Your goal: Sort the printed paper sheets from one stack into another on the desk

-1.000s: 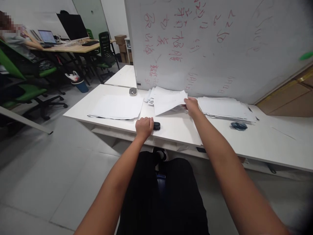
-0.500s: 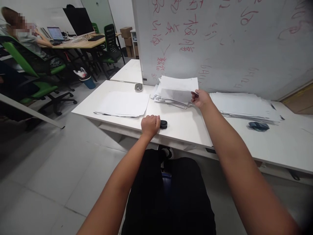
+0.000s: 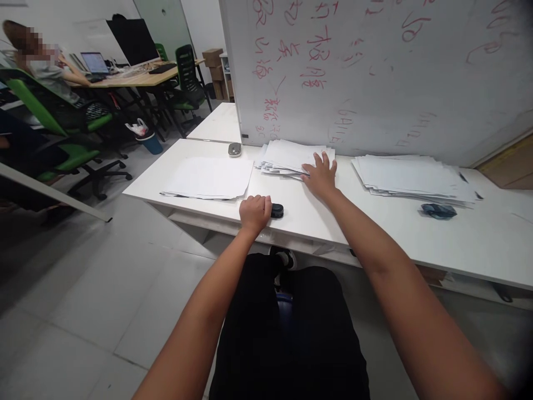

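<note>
Paper edges [image 3: 289,162] under right hand [image 3: 322,175]; gap [image 3: 348,180] rightward; left hand [image 3: 255,213] holds black object [image 3: 277,210].

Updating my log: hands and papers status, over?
Left hand gripping black object. Right hand open over middle paper stack's right end. Mouse beside stack, touching neither hand.

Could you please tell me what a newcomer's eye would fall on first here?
Probably the large whiteboard with red writing, along the far side of the white desk. Next, perhaps, the person's hands: the right hand, spread at the right end of the middle paper stack, and the left hand, closed on a black object near the front edge.
</note>
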`<state>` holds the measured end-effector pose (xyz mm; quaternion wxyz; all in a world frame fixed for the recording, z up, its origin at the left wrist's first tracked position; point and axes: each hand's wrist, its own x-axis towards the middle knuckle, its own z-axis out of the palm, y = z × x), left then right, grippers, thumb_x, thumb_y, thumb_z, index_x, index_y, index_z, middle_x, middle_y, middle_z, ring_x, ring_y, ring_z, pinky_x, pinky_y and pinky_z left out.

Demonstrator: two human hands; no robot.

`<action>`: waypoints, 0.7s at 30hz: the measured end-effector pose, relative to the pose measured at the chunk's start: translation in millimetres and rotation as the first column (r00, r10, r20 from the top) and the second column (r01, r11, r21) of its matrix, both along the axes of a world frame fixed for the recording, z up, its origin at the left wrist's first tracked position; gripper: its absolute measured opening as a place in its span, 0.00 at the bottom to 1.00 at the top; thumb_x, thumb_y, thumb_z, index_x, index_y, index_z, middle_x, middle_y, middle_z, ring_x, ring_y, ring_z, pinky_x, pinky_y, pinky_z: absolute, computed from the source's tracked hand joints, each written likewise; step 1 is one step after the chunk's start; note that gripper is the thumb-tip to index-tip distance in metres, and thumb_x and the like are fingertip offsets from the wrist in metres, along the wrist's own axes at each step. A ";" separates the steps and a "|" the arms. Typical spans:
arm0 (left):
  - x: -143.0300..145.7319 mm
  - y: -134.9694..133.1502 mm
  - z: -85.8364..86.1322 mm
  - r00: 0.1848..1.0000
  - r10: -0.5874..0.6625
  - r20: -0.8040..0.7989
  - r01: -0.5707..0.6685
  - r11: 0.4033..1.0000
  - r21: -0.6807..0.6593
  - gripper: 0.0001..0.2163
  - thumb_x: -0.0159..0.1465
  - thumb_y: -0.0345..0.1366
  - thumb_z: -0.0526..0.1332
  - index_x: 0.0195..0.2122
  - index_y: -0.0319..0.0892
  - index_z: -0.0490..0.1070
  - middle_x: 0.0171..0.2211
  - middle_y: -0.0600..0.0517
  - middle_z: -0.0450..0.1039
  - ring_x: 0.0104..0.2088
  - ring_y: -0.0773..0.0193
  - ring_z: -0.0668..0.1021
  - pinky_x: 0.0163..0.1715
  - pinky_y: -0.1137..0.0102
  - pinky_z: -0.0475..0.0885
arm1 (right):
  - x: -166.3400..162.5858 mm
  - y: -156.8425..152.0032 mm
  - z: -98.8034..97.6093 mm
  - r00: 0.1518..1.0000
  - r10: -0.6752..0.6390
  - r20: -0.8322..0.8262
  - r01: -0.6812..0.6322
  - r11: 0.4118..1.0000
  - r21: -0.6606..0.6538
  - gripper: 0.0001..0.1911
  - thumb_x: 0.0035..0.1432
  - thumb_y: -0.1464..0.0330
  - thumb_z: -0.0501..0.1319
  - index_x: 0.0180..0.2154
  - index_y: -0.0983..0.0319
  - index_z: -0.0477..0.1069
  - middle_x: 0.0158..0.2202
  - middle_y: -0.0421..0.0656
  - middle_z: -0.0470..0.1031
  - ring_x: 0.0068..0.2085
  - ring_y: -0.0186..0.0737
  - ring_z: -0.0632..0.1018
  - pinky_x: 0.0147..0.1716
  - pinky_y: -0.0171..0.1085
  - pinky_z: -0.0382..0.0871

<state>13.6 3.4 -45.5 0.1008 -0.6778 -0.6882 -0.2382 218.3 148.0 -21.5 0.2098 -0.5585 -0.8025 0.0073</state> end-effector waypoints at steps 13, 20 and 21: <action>0.8 0.0 0.1 1.000 0.001 -0.012 -0.001 1.000 -0.018 0.24 0.71 0.42 0.38 0.28 0.43 0.69 0.28 0.47 0.72 0.34 0.59 0.71 0.33 0.62 0.55 | 26.1 27.7 -3.5 0.999 0.040 -0.030 -0.045 0.982 -0.182 0.20 0.59 0.59 0.59 0.52 0.57 0.71 0.61 0.48 0.64 0.61 0.53 0.63 0.59 0.54 0.52; 0.3 -0.2 0.5 1.000 -0.003 -0.019 0.002 1.000 -0.014 0.23 0.71 0.42 0.39 0.28 0.42 0.69 0.28 0.47 0.72 0.34 0.59 0.71 0.33 0.62 0.55 | 39.4 24.7 -5.2 0.999 0.039 -0.002 -0.039 0.976 -0.216 0.31 0.59 0.53 0.55 0.61 0.56 0.60 0.68 0.47 0.48 0.68 0.58 0.47 0.62 0.60 0.44; 0.4 -0.2 0.3 1.000 0.000 -0.018 0.000 1.000 -0.009 0.23 0.71 0.42 0.39 0.28 0.43 0.70 0.28 0.47 0.72 0.34 0.59 0.71 0.33 0.63 0.55 | 42.9 19.4 -6.2 1.000 0.031 0.007 -0.029 0.988 -0.154 0.32 0.60 0.54 0.53 0.63 0.56 0.56 0.69 0.47 0.45 0.68 0.58 0.44 0.61 0.62 0.41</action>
